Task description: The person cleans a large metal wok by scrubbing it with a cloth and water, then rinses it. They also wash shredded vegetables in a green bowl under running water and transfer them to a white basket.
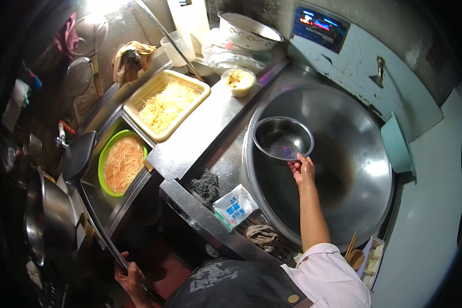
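My right hand grips the near rim of a round metal basin, which is held over the left side of a large steel wok. The basin looks bare inside apart from reflections. In my left hand is the long handle of a spatula with a broad dark blade. The blade points up and away, close to a green basin of pale orange shreds, likely a shredded vegetable. Brownish residue marks the middle of the wok.
A cream plastic basket holds yellowish shreds. Beyond it stands a small bowl of yellow food. Steel wool, a white packet and a coiled cloth lie left of the wok. A turquoise basin leans at right.
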